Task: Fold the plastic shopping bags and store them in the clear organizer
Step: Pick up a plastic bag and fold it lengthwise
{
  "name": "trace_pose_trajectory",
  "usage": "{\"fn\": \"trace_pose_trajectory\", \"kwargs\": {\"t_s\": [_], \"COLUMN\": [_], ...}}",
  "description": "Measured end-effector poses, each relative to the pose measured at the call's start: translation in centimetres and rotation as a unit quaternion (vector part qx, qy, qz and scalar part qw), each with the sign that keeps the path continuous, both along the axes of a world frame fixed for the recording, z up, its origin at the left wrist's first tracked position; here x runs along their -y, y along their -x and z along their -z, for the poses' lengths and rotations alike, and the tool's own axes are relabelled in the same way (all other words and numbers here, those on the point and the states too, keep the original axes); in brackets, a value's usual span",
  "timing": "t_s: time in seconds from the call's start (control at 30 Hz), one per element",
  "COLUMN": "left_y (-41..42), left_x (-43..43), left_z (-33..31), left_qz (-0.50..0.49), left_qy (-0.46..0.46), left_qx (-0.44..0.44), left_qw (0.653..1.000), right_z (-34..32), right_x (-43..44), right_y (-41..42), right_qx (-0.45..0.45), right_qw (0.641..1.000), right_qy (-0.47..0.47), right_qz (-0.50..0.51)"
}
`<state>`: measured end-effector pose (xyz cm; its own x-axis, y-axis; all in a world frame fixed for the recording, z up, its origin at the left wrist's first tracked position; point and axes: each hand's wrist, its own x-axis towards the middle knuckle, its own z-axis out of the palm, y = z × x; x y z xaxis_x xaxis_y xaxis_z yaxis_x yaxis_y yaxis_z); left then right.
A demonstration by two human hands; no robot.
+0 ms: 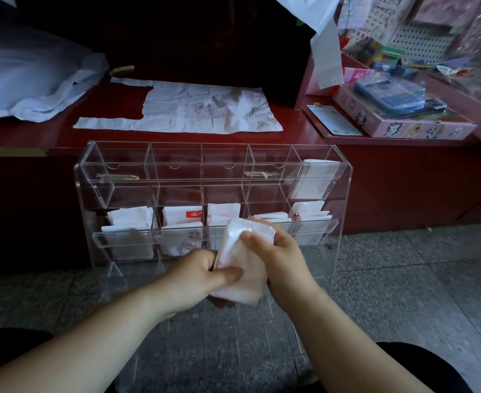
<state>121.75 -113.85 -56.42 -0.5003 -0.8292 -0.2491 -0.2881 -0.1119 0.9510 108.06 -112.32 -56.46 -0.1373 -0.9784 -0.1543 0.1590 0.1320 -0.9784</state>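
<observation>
The dark red tabletop (49, 137) spans the far side of the scene, and a grey stone floor (403, 279) lies below it. On the tabletop a crumpled white bag (21, 80) is heaped at the left, and a flattened white shopping bag (199, 109) lies spread out in the middle, handles pointing left. To the right, a pink box (398, 120) sits on a lower ledge.

The clear organizer (213, 180) stands on the floor against the front of the tabletop, with two rows of five compartments. In the top row only the rightmost compartment holds a folded bag (315, 177); every compartment of the bottom row holds folded bags (130, 234).

In front of the bottom row, between its third and fourth compartments, both hands hold one folded plastic bag (245, 268). The left hand (194, 276) has a closed grip on its lower left edge, thumb pressed across the front. The right hand (279, 251) is closed on its upper right part, thumb on the front face and fingers behind. The bag stands tilted between the two grips, near the organizer's front.
</observation>
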Motion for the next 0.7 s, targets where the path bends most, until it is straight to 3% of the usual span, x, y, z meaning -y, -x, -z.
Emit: {"fn": "trace_pose_trajectory", "kwargs": {"t_s": [0.13, 0.3, 0.37, 0.5, 0.6, 0.7], "left_y": [-0.1, -0.2, -0.4, -0.5, 0.0, -0.1], "left_x": [0.4, 1.0, 1.3, 1.3, 1.1, 1.6], "left_z": [0.0, -0.1, -0.2, -0.6, -0.6, -0.4], "left_qz": [-0.024, -0.143, -0.212, -0.181, -0.191, -0.224], "left_qy": [-0.034, 0.025, 0.036, -0.131, -0.128, -0.051], "left_qx": [0.005, -0.021, -0.078, -0.268, -0.256, -0.183], "left_qw": [0.999, 0.989, 0.973, 0.937, 0.939, 0.956], "right_z": [-0.1, -0.6, -0.6, -0.4, -0.2, -0.6], "right_x": [0.1, 0.4, 0.4, 0.3, 0.2, 0.1], "right_y": [0.2, 1.0, 1.1, 0.7, 0.2, 0.3], "right_qx": [-0.01, -0.086, -0.092, -0.042, -0.004, 0.01], "right_qw": [0.999, 0.991, 0.99, 0.991, 0.993, 0.999], "right_qy": [0.026, 0.058, 0.059, 0.026, 0.005, 0.001], "right_qz": [0.038, 0.081, 0.093, 0.124, 0.118, 0.04]}}
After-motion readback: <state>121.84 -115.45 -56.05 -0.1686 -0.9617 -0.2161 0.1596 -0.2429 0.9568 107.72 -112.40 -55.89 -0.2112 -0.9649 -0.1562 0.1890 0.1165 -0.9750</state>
